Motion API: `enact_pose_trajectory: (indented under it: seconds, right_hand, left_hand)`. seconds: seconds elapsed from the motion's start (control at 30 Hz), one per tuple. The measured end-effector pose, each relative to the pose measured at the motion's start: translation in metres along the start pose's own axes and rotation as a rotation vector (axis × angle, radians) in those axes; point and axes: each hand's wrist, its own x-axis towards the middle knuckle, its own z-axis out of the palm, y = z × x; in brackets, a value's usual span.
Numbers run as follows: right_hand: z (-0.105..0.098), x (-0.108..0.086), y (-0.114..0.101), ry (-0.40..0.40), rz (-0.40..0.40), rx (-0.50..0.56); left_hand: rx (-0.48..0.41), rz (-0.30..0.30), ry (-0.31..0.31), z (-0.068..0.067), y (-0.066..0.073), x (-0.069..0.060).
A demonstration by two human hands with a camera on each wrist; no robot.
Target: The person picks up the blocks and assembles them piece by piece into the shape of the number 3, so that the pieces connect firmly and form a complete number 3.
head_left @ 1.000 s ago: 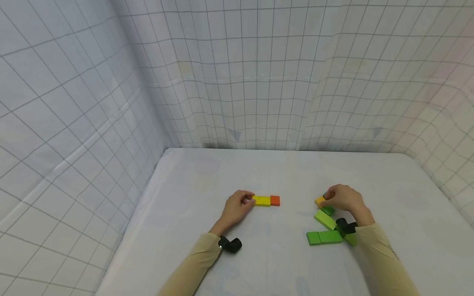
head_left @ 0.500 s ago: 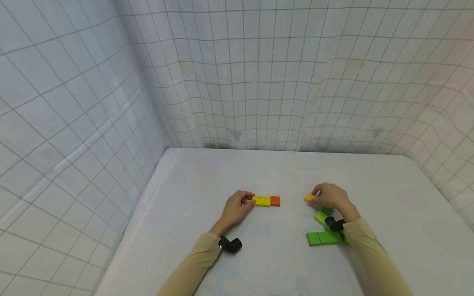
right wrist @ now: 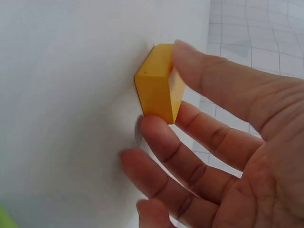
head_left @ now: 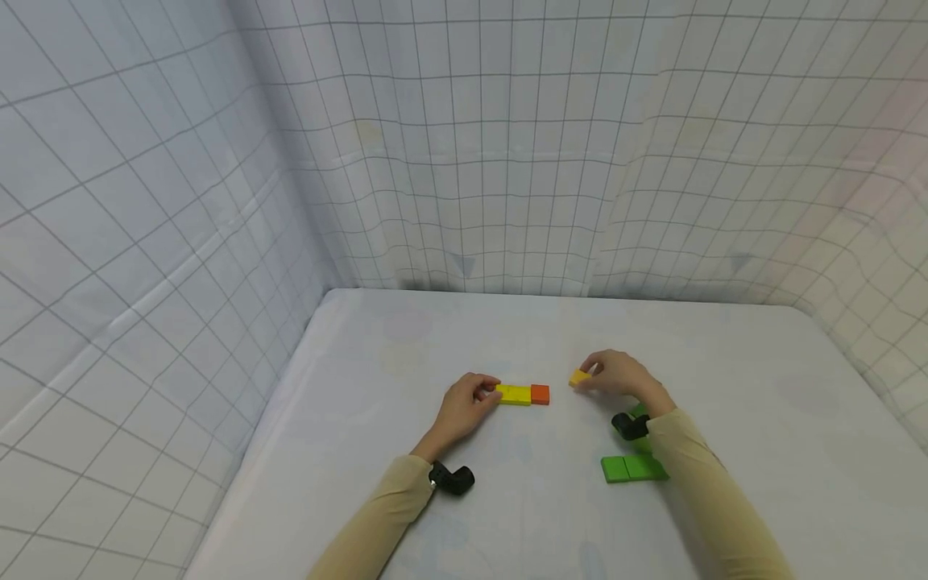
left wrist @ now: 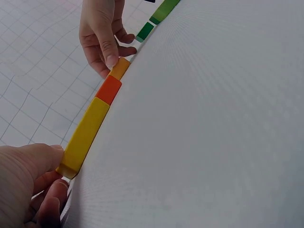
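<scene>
A yellow oblong block (head_left: 515, 395) lies on the white table, its right end against a red-orange block (head_left: 540, 394). My left hand (head_left: 461, 407) pinches the yellow block's left end between thumb and fingers. To the right of this row, my right hand (head_left: 619, 376) holds a small orange-yellow block (right wrist: 154, 88) by thumb and fingertips. In the head view a gap separates the held block from the red-orange one. The left wrist view makes the two look nearly in line, one behind the other.
Green blocks (head_left: 634, 468) lie on the table (head_left: 536, 515) below the right forearm, which partly hides them and others near it. A dark green block (left wrist: 145, 32) shows beyond the right hand. Gridded white curtains (head_left: 464, 161) enclose the table's back and sides.
My right hand has carried the orange-yellow block left and slightly away from me, off the green blocks and closer to the red-orange block. My left hand has stayed on the yellow block.
</scene>
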Motion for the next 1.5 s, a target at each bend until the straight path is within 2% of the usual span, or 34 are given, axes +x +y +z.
enact_pose_trajectory:
  seconds: [0.13,0.27,0.73,1.5]
  right_hand:
    - [0.002,0.006,0.001,-0.040,-0.007,0.112]
    - [0.003,0.012,0.000,-0.056,-0.003,0.159]
    - [0.013,0.031,-0.012,-0.049,0.081,0.214]
    - [0.023,0.037,-0.019,-0.065,0.036,0.213]
  left_hand:
    - [0.005,0.002,-0.001,0.001,-0.001,0.000]
    - [0.011,0.001,0.003,0.002,-0.001,0.000]
    - [0.027,-0.014,0.004,0.002,-0.001,-0.001]
    - [0.043,-0.020,0.018,0.006,-0.001,0.000]
